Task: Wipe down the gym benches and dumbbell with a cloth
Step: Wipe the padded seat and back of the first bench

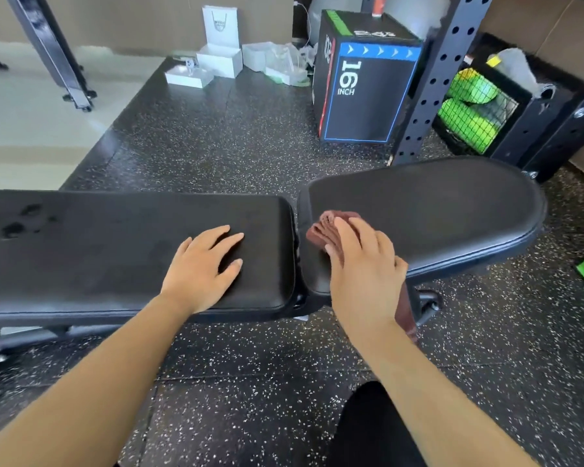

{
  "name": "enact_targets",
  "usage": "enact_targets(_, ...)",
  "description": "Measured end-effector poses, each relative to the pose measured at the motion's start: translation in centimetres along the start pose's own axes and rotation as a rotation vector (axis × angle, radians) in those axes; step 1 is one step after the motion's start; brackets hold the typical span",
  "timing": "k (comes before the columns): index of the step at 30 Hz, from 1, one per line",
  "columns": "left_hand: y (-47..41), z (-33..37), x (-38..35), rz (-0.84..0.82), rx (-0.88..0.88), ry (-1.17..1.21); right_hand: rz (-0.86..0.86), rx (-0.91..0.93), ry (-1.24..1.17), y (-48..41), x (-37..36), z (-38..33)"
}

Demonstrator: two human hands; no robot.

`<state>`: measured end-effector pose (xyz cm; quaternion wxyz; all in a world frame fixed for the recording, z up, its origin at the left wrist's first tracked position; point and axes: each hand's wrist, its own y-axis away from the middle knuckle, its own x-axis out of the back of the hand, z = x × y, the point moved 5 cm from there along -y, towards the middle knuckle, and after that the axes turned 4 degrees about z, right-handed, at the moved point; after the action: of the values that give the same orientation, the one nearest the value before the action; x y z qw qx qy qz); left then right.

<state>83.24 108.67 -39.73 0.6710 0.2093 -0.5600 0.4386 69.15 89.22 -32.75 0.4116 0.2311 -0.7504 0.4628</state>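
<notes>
Both forearms bare, extended forward. Left hand (pixel 203 269) flat, palm down, fingers spread. Right hand (pixel 361 264) palm down, fingers straight, close together, pressing downward.

Both forearms bare to frame edge; left hand (pixel 201 267) and right hand (pixel 364 274) bare; black trouser leg (pixel 378 429), plain.

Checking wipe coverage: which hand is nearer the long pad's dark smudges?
Left. The left hand lies on that pad, right of the smudges; the right hand presses the cloth on the other pad.

Bench (pixel 48 298): L hand (pixel 201 267) flat on long pad (pixel 98 237); cloth (pixel 324 230) on rounded pad (pixel 435 210).
</notes>
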Motion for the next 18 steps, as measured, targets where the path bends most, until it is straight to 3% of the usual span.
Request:
enact_targets(6,0.0,-3.2,0.5,-0.098,-0.147,-0.045,-0.254,-0.05,-0.133,-0.6,-3.6,-7.5)
enact_targets(10,-0.9,-9.9,2.0,-0.129,-0.091,-0.045,-0.377,-0.233,-0.112,-1.6,-8.0,-11.8)
enact_targets(14,-1.3,-10.9,2.0,-0.102,-0.115,-0.001,-0.404,-0.244,0.067,0.0,-9.5,-13.9)
enact_targets(18,-1.1,-11.0,1.8,-0.127,-0.153,-0.003,-0.542,-0.186,0.02,0.3,-8.7,-13.7)
